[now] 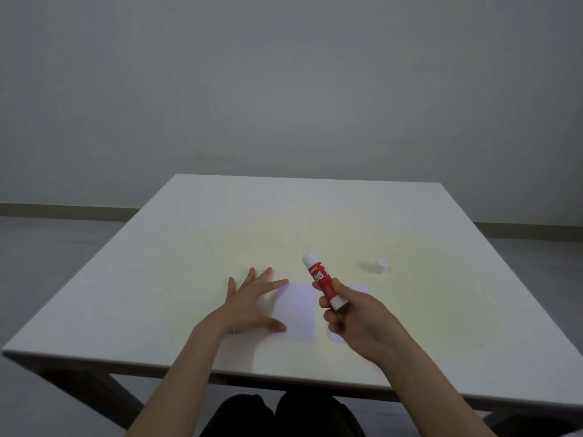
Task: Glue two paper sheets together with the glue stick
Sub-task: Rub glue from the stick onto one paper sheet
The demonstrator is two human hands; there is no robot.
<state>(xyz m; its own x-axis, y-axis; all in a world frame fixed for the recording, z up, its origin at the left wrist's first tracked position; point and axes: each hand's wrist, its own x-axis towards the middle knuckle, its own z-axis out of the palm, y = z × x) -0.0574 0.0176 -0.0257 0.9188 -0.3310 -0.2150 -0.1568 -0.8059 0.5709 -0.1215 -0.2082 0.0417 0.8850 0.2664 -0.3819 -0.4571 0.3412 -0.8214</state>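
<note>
A red and white glue stick [321,280] is held upright and tilted in my right hand [356,316], its uncapped white tip pointing up and away. Its white cap [381,265] lies on the table to the right, apart from the stick. One pale paper sheet [296,312] lies flat near the table's front. My left hand [252,302] rests spread at that sheet's left edge, thumb and forefinger touching it. A second sheet [358,291] lies to the right, mostly hidden under my right hand.
The white square table [220,234] has its front edge close to me and dark legs below. My knees in dark trousers [284,414] show under the front edge. A grey wall and grey floor lie beyond.
</note>
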